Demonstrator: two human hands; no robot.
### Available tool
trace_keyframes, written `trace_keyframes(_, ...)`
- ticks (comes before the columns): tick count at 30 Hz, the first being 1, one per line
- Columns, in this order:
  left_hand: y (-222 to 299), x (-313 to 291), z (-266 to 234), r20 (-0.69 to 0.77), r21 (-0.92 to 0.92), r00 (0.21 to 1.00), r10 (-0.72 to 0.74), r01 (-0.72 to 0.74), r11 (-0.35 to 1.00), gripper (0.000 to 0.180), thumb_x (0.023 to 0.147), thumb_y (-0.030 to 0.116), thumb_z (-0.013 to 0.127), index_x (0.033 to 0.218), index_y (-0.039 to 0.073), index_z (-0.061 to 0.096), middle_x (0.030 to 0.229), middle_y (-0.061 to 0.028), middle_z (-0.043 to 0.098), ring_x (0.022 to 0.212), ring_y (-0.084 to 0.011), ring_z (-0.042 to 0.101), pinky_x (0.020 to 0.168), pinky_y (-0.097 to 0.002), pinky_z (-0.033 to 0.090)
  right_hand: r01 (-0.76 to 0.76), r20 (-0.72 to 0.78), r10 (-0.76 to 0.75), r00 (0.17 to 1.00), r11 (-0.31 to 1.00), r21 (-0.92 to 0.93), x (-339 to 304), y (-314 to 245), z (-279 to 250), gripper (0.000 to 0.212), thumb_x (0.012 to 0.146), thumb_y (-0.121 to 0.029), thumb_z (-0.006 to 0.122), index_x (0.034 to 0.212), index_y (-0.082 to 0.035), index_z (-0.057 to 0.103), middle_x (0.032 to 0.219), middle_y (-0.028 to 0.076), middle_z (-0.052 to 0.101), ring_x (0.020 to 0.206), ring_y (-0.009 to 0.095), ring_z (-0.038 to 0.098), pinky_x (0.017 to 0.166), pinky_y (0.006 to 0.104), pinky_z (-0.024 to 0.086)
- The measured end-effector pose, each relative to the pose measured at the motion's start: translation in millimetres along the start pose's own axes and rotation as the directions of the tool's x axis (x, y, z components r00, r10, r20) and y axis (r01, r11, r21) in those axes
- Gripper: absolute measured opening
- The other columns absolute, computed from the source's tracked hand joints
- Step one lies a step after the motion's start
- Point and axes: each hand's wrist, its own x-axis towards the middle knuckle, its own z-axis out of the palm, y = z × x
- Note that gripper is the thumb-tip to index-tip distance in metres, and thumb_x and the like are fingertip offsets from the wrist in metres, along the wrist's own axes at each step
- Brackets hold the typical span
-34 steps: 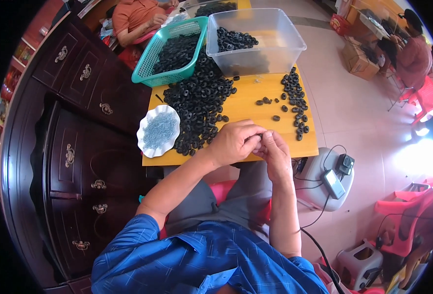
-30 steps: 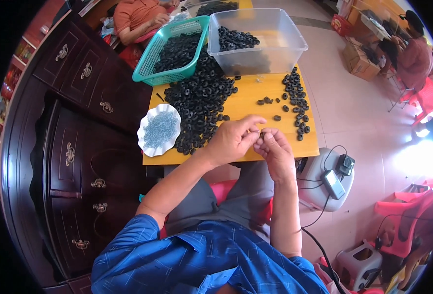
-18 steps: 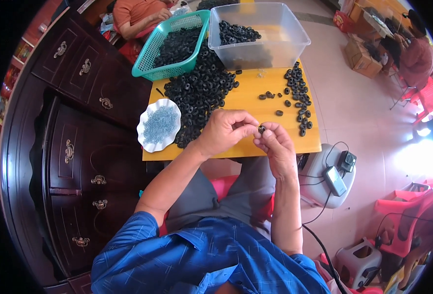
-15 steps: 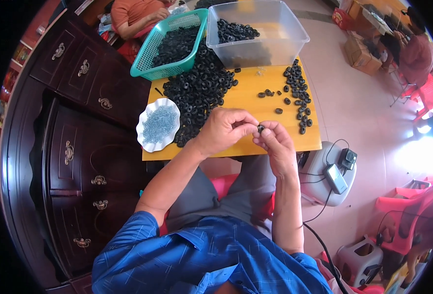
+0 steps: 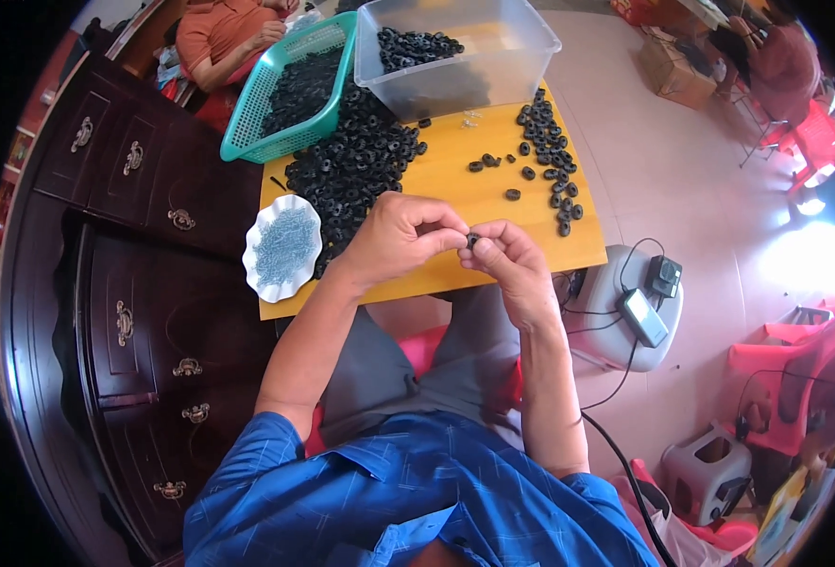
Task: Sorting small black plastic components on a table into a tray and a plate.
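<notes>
My right hand (image 5: 517,272) pinches a small black ring-shaped piece (image 5: 473,241) between thumb and fingertips, just above the front part of the yellow table (image 5: 417,282). From the left, my left hand (image 5: 389,238) meets it, thumb and forefinger pressed together at the piece's edge; whatever is between them is too small to make out. Beside my left hand lies a big heap of similar black pieces (image 5: 356,156). A white scalloped dish (image 5: 253,276) of tiny pale-blue slender bits (image 5: 285,246) sits at the table's left edge. More black pieces (image 5: 552,151) are scattered along the right side.
A green basket (image 5: 238,154) and a clear plastic bin (image 5: 521,52), both holding black pieces, stand at the back. Dark drawers (image 5: 144,274) flank the left. On a grey stool (image 5: 616,326) at right rest devices with cables. Other people sit beyond the table and at far right.
The view has shifted, so the table and its contents appear further left. Both hands remain together at the black piece, with only slight finger movement.
</notes>
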Motion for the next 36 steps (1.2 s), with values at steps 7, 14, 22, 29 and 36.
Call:
trace_keyframes(7,-2.7,11.2,-13.0,0.357,-0.213,0.923,-0.144,0.231,0.949,0.013,0.079,0.007,0.079,0.086,0.004,0.068,0.077,0.0018,0.069,0.071,-0.0045,0.062,0.065,-0.0212,0.048,-0.084,0.115,0.083,0.990,0.996,0.005,-2.3,-2.9,-1.2,0.014,0.097,-0.009,0.061,0.108,-0.001,0.061,0.097,0.004,0.066,0.087,0.011,0.063,0.082,0.0250,0.051)
trace_keyframes(14,-26.4,50.3,0.8,0.092,-0.310,0.978,-0.185,0.205,0.928,0.013,0.089,0.014,0.071,0.088,0.001,0.069,0.077,0.0009,0.065,0.066,-0.0054,0.060,0.059,-0.0227,0.049,-0.079,0.132,0.063,0.989,0.990,0.114,-4.4,-8.9,-0.2,0.018,0.096,-0.015,0.065,0.108,-0.002,0.061,0.096,0.004,0.066,0.089,0.013,0.065,0.085,0.0280,0.053)
trace_keyframes(22,-62.6,112.0,44.8,-0.042,0.612,0.960,0.276,-0.194,0.767,0.018,0.079,0.017,0.072,0.094,0.007,0.072,0.092,-0.0108,0.070,0.096,-0.0312,0.062,0.092,-0.0432,0.047,-0.067,0.108,0.059,0.992,0.995,0.075,-0.7,-2.0,-3.2,0.017,0.097,-0.014,0.064,0.108,-0.002,0.060,0.097,0.004,0.066,0.090,0.012,0.065,0.085,0.0276,0.053)
trace_keyframes(29,-84.3,132.4,55.9,0.008,0.669,0.960,0.280,-0.213,0.712,0.018,0.078,0.013,0.071,0.095,0.008,0.072,0.091,-0.0117,0.070,0.098,-0.0323,0.061,0.100,-0.0471,0.040,-0.069,0.078,0.064,0.995,0.995,0.068,0.9,0.1,-2.5,0.016,0.098,-0.012,0.062,0.109,-0.001,0.060,0.098,0.004,0.065,0.091,0.012,0.065,0.085,0.0272,0.053)
trace_keyframes(36,-68.8,120.8,50.7,-0.150,0.498,0.950,0.275,-0.168,0.851,0.016,0.080,0.007,0.066,0.095,0.005,0.072,0.090,-0.0128,0.069,0.091,-0.0305,0.064,0.089,-0.0423,0.049,-0.071,0.065,0.068,0.996,0.996,0.046,0.7,-1.4,-2.2,0.017,0.098,-0.012,0.061,0.111,-0.001,0.059,0.098,0.005,0.066,0.091,0.013,0.065,0.086,0.0278,0.052)
